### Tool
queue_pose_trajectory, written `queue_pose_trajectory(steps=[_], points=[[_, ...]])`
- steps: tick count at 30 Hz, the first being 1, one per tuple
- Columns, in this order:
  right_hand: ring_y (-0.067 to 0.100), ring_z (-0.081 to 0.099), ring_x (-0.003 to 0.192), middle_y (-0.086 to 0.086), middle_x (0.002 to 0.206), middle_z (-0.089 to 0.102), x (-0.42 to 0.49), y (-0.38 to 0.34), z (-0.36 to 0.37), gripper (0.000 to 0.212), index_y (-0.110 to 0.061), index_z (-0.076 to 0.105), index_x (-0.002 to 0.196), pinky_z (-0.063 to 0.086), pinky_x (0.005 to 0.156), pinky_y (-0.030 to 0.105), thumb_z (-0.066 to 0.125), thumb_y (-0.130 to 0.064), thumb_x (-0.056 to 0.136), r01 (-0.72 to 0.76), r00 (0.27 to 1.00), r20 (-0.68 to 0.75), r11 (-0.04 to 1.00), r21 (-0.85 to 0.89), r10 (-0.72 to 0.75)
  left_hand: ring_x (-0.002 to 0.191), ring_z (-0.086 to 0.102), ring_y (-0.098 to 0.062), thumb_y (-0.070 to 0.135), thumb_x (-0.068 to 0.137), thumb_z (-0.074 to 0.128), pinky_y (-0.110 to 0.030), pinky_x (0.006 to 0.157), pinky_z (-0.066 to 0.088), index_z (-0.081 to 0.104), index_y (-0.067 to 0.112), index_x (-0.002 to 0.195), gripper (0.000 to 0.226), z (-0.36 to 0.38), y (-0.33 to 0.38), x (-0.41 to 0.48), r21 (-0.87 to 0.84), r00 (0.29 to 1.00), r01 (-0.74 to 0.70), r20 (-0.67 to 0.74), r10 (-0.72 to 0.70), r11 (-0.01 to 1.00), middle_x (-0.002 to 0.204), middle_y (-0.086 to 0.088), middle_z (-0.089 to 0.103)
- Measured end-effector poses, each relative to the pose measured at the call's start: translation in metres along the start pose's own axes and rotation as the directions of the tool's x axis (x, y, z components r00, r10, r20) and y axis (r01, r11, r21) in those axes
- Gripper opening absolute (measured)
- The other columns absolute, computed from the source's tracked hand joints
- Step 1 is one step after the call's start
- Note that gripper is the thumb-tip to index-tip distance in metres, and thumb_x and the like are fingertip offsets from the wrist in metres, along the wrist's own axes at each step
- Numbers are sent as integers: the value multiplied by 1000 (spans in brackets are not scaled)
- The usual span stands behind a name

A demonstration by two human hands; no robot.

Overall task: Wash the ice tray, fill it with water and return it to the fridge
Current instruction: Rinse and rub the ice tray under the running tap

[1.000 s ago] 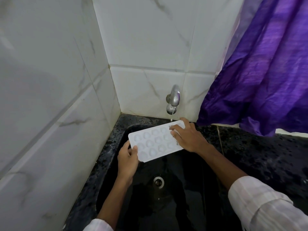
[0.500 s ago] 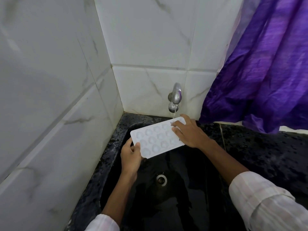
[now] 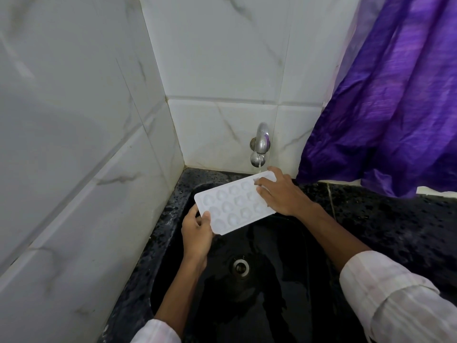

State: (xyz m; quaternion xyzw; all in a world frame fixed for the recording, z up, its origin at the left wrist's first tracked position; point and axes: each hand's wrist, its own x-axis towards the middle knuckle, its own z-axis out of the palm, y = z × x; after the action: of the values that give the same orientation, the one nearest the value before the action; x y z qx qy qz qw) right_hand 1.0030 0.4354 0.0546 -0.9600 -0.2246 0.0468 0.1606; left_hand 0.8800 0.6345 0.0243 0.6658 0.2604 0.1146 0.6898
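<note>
Head view: the ice tray [image 3: 232, 209] is a white, thin-walled plastic rectangle with three rows of rounded cavities. It is held roughly level above the black sink [image 3: 284, 313], one corner under the thin stream [image 3: 259, 168] from the tap [image 3: 259, 144]. It is probably light and stiff enough to carry by its ends. It is likely slippery when wet and apt to spill once filled, so a hold on both short ends seems wise. The left hand [image 3: 196, 233] pinches the near end, thumb on top and fingers beneath. The right hand [image 3: 282, 194] covers the far end, fingers bent over its top face and rim. Its thumb is hidden, so how firmly it clamps I cannot tell. Below the grips lies the drain [image 3: 240, 267]. Beyond the right hand a purple curtain [image 3: 395, 107] hangs over the speckled counter [image 3: 395, 231].
</note>
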Motion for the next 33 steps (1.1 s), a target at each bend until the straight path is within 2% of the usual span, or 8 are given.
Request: queue_pose_trajectory(steps=[5,11,16,18,21,24,28,33], points=[[34,32,134,5,156,17,1,0,1,37,-29,47,137,42,100,46,33,-40,104,17,1000,-1,1000,-17,-17,95,74,-16,12,105,46,-51,85,61,61,20,130,30,1,0,-1,-11,1000,-11,-5,11,1000,105,3,76],[33,31,134,3,156,16,3,6,1,35,-32,48,136,43,103,45,36,-39,103,43,999,10,999,31,-43,93,75,-18,10,104,47,-52,86,60,63,27,117,27,5,0,-4,-32,999,-4,-48,3,999,100,3,76],[21,44,122,-1,145,28,3,13,0,32,-21,40,128,38,92,26,50,-30,99,57,998,-54,962,266,-45,92,74,-19,9,104,46,-51,84,61,64,26,116,27,5,1,0,-63,994,31,-100,-37,998,103,-3,76],[16,44,120,-1,144,29,1,17,0,29,-20,41,125,34,93,23,52,-27,99,65,996,-71,959,276,-47,93,74,-20,9,104,46,-51,84,61,64,23,119,27,6,3,2,-77,992,42,-114,-51,996,104,-3,75],[17,38,130,1,149,27,0,23,5,23,-19,45,120,29,98,21,51,-27,99,95,993,-83,969,227,-78,93,73,-20,8,104,46,-49,80,62,64,23,117,27,8,4,3,-86,990,45,-129,-56,995,105,-2,74],[22,33,137,3,155,21,-1,24,6,22,-25,50,121,31,102,26,48,-33,100,104,993,-81,973,205,-89,93,72,-20,7,103,45,-46,77,63,64,23,112,27,9,6,3,-96,990,63,-121,-74,993,102,1,73],[35,29,139,9,157,16,-2,21,6,28,-33,54,127,36,108,43,43,-36,102,130,989,-85,985,114,-121,91,73,-19,8,103,45,-46,78,63,66,23,109,27,9,9,6,-88,989,75,-117,-85,993,101,1,73],[32,22,144,8,160,10,3,11,1,35,-34,51,131,38,109,49,33,-46,103,75,997,-2,996,47,-75,91,72,-17,7,103,46,-42,79,62,66,20,111,26,9,12,7,-113,988,70,-127,-84,991,99,3,73]])
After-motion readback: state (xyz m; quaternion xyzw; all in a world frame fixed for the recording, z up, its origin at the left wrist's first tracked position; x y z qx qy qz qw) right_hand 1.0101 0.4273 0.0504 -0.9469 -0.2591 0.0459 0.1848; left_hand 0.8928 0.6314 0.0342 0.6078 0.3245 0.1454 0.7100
